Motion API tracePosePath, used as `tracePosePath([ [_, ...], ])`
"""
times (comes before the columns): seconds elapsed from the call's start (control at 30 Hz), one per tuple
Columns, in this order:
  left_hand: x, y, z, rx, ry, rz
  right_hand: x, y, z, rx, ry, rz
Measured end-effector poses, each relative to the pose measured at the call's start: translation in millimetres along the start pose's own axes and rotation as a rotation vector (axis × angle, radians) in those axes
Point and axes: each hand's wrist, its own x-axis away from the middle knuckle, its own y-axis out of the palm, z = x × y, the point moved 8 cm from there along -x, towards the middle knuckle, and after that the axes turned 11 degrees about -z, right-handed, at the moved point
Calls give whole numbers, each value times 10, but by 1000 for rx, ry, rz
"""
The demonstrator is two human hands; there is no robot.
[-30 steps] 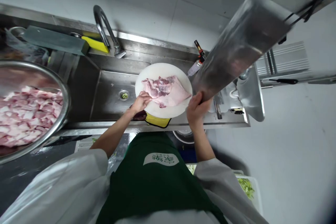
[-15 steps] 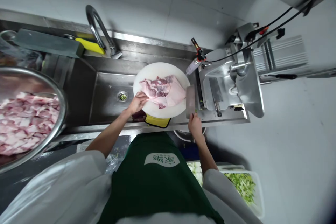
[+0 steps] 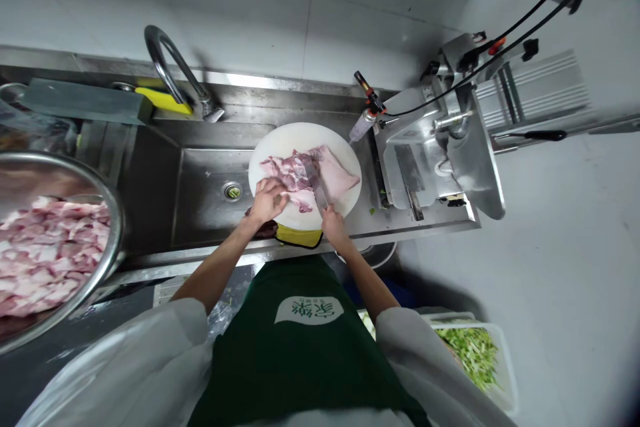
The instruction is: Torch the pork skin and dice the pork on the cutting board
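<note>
A slab of raw meat with pale skin [image 3: 336, 173] lies on a round white cutting board [image 3: 263, 147] set over the sink's right part. My right hand [image 3: 334, 225] is closed around the handle of a cleaver [image 3: 317, 187], whose blade stands on edge across the middle of the meat. How deep the edge has gone in I cannot tell. On the left part of the meat rests my left hand [image 3: 269, 200], fingers curled and pressing its near edge. Under the board's front edge sits a yellow cloth [image 3: 299, 236], with a dark red item beside it.
A large steel bowl [image 3: 117, 213] of cut meat pieces stands at left. Behind the steel sink [image 3: 200, 207] is a curved faucet [image 3: 173, 60]. A torch [image 3: 367, 117] and a slicer [image 3: 465, 140] stand at right. Below right is a tub [image 3: 505, 360] of chopped greens.
My right hand has brought the cleaver leftward from beside the board onto the meat. My left hand has shifted its hold, with the fingers now more curled over the meat.
</note>
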Motion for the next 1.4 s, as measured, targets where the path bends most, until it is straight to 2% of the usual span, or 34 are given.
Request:
tracePosePath([
  [0.07,-172,97,188,-47,28,19,79,63,96,12,-1,-14],
  [0.17,-422,318,391,-105,61,-53,107,85,111,23,-5,-32],
  [0.3,-533,490,399,-169,45,-143,-53,-22,-38,22,17,-30],
  [0.53,-514,459,326,-119,13,-139,-416,-311,-332,5,-45,21],
  [0.73,-647,416,310,-129,-56,-227,-758,-546,-607,6,-126,43],
  [0.83,-835,298,182,-71,-120,-254,-944,-643,-724,9,-130,33],
  [0.93,-1073,104,-69,-94,-264,-168,-1081,-721,-781,9,-124,33],
  [1.0,-1203,72,-198,-169,-339,-172,-1089,-724,-767,19,-133,17],
  [1.07,-1281,140,-255,-224,-370,-244,-993,-666,-686,33,-142,-22],
  [1.13,-1296,205,-257,-246,-385,-279,-809,-564,-532,54,-118,-61],
  [1.27,-1247,233,-246,-213,-433,-240,-504,-409,-254,91,-28,-91],
  [1.33,-1232,253,-273,-182,-463,-256,-552,-429,-278,88,-20,-80],
  [1.4,-1230,279,-294,-160,-479,-290,-748,-520,-426,79,-46,-53],
])
